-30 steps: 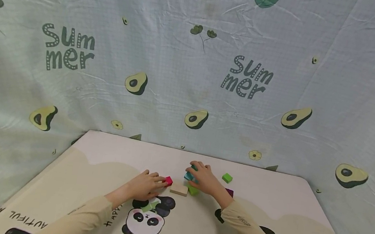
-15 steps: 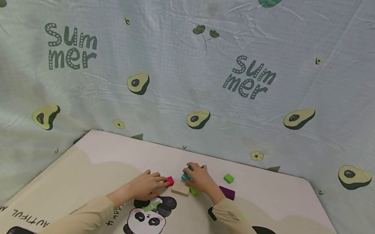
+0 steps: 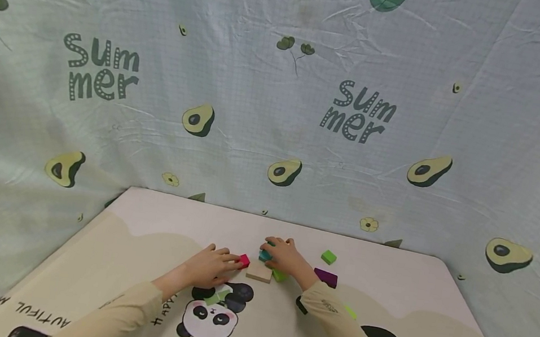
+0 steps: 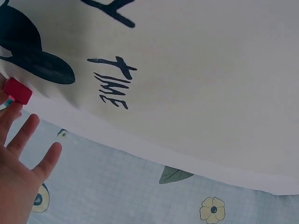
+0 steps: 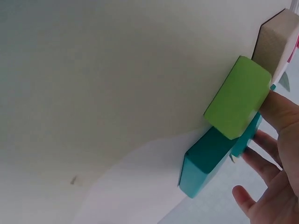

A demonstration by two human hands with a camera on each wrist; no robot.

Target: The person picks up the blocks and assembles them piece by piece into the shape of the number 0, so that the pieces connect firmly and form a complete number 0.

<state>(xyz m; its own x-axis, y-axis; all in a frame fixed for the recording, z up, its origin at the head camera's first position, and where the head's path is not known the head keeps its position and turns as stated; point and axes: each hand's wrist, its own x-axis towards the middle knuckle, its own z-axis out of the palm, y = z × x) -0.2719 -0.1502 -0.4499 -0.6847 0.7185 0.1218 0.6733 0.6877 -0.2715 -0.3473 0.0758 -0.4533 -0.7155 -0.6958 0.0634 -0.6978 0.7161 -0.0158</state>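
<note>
My left hand [image 3: 212,267] reaches in from the left and pinches a small red block [image 3: 244,261] at its fingertips. In the left wrist view the red block [image 4: 18,91] sits between fingertips at the left edge, the other fingers spread. My right hand [image 3: 286,256] curls over a teal block [image 3: 265,255]. Up close, its thumb lies against a light green block [image 5: 239,98] while fingers hold a teal piece [image 5: 247,135] just behind. Another teal block [image 5: 205,156] stands below the green one. A plain wooden block [image 3: 259,272] lies between the hands.
A purple block [image 3: 325,277] and a green block [image 3: 328,256] lie right of the right hand. A bright green piece [image 3: 350,312] peeks out by the right sleeve. The printed table [image 3: 151,215] ends at a hanging cloth [image 3: 241,73] behind.
My right hand has shifted left with the teal block, toward the wooden and red blocks, uncovering the purple block. My left hand has stayed at the red block.
</note>
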